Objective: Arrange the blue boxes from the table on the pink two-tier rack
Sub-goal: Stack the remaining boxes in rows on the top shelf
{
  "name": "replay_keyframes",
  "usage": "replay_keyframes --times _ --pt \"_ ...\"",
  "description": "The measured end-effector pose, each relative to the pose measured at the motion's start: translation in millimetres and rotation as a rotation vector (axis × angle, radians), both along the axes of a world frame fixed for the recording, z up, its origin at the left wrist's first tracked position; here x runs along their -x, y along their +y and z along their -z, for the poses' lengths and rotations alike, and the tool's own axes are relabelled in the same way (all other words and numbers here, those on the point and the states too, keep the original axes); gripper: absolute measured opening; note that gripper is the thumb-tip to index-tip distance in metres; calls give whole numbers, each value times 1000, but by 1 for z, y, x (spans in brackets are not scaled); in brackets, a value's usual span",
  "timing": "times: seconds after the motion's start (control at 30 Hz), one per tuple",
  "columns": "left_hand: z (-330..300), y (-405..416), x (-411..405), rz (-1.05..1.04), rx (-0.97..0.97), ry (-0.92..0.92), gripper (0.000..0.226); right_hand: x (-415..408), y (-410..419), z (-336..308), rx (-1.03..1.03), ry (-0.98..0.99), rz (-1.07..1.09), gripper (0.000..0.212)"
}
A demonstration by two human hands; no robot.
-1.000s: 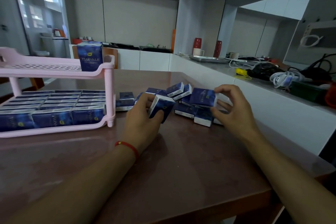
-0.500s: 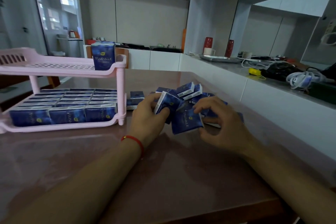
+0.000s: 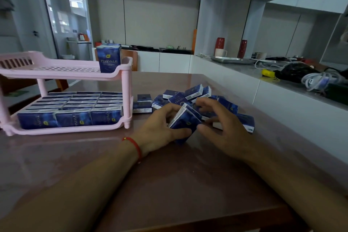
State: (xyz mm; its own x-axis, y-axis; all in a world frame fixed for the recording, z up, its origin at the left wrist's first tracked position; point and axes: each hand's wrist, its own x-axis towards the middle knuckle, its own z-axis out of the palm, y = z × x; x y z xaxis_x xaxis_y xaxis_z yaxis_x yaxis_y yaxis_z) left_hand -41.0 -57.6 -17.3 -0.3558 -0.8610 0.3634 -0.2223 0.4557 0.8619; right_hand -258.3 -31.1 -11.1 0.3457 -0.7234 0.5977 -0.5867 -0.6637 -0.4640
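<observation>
A pink two-tier rack (image 3: 124, 88) stands on the brown table (image 3: 169, 184) at the left. Its lower tier is packed with several blue boxes (image 3: 75, 117) in rows. One blue box (image 3: 108, 58) stands upright at the right end of the upper tier. A loose pile of blue boxes (image 3: 194, 92) lies right of the rack. In front of the pile, my left hand (image 3: 162, 128) and my right hand (image 3: 224, 124) press together a small stack of blue boxes (image 3: 185, 121), held tilted just above the table.
A white counter (image 3: 282, 88) runs along the table's right side, carrying cables (image 3: 318, 81), a yellow item (image 3: 267, 72), a metal tray (image 3: 231, 60) and red vases (image 3: 220, 44). Cabinets and a glass door stand behind. A single box (image 3: 144, 98) sits beside the rack's right post.
My right hand brought a box from the pile over to the one in my left hand, and both hands now close around the boxes together. The view shifted left.
</observation>
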Motion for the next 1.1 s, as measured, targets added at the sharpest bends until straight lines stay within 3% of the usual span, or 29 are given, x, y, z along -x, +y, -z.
replay_keyframes --times 0.2,0.33,0.43,0.6,0.67,0.73,0.8,0.83,0.97,1.1 --pt "-6 6 -2 15 51 -1 55 -15 3 -10 -68 -25 40 55" --pt "-11 11 -17 6 48 -99 63 -26 6 -25 -139 -8 -15 54" --pt "-5 23 -39 -54 82 -200 70 -41 9 -29 -212 92 -56 56" --pt "-10 50 -68 -142 161 -280 61 -70 17 -46 -169 218 -80 51" --pt "-26 60 -83 -259 326 -257 45 -73 20 -70 -122 183 -79 45" --pt "-43 62 -108 -469 694 -261 24 -76 18 -98 -95 113 -68 37" --pt "-50 51 -135 -764 1007 -427 19 -86 12 -124 -89 6 -73 35" --pt "-48 44 -147 -886 1045 -500 25 -92 7 -135 -74 -39 -82 34" --pt "-24 23 -173 -1004 834 -661 59 -130 -12 -171 -32 -138 -146 26" --pt "-19 18 -181 -988 805 -702 71 -170 -36 -195 -86 -104 -194 28"
